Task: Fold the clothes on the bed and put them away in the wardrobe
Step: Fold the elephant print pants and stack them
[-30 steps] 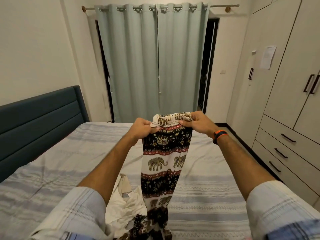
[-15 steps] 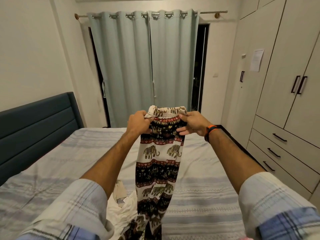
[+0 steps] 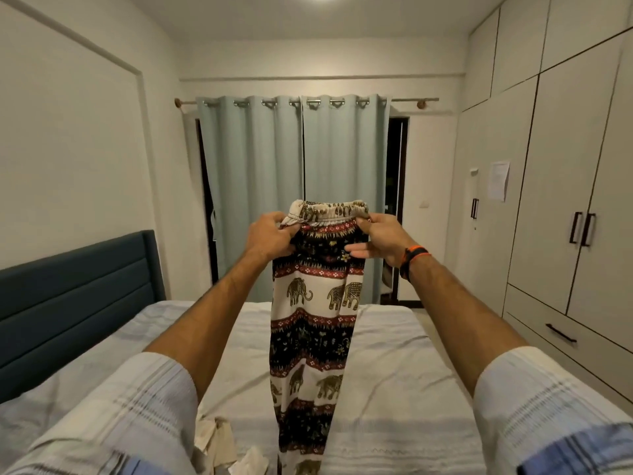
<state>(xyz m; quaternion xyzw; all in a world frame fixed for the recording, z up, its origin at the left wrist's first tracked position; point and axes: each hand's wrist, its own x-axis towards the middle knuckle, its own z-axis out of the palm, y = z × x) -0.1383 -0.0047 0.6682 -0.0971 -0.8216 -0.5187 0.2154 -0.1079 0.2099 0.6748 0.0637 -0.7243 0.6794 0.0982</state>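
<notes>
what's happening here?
A person holds up elephant-print pants by the waistband, left hand and right hand each gripping a side. The legs hang down over the bed. More clothes lie unfolded on it. The wardrobe doors are shut.

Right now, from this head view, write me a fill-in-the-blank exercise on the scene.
1. Both hands hold the patterned trousers up by the ____.
2. The animals printed on the trousers are ____.
3. The orange and black band sits on the ____ wrist.
4. The wardrobe doors are all ____.

Missing words: waistband; elephants; right; closed
</notes>
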